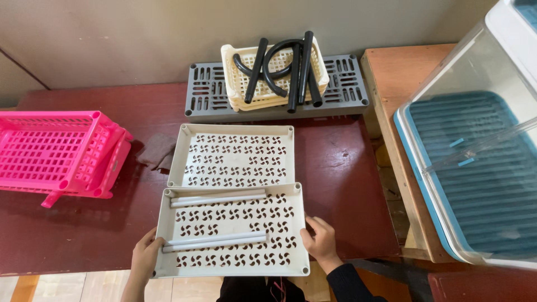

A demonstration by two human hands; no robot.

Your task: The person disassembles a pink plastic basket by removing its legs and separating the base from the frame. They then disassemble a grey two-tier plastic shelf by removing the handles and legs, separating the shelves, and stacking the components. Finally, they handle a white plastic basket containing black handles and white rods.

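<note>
While your head camera is looking down over the dark red wooden table (341, 168), you are gripping the nearer cream plastic tray with pinwheel-shaped cut-outs (232, 230) at both ends. Your left hand (146, 254) is curling its fingers over the tray's left rim, thumb reaching just inside; your right hand (320, 241) is pressing bent fingers against the right rim. Four pale grey plastic tubes (218, 198) are lying lengthwise inside this tray, two near the far edge, two nearer you. A second matching cream tray (232, 155) is sitting just beyond, touching it. Farther back, a grey slotted plastic panel (208, 98) is carrying a cream plastic basket (232, 61) holding black tubes (295, 70). A pink plastic lattice rack (56, 151) is lying at your left, a clear-lidded blue drainer box (475, 168) at your right.
</note>
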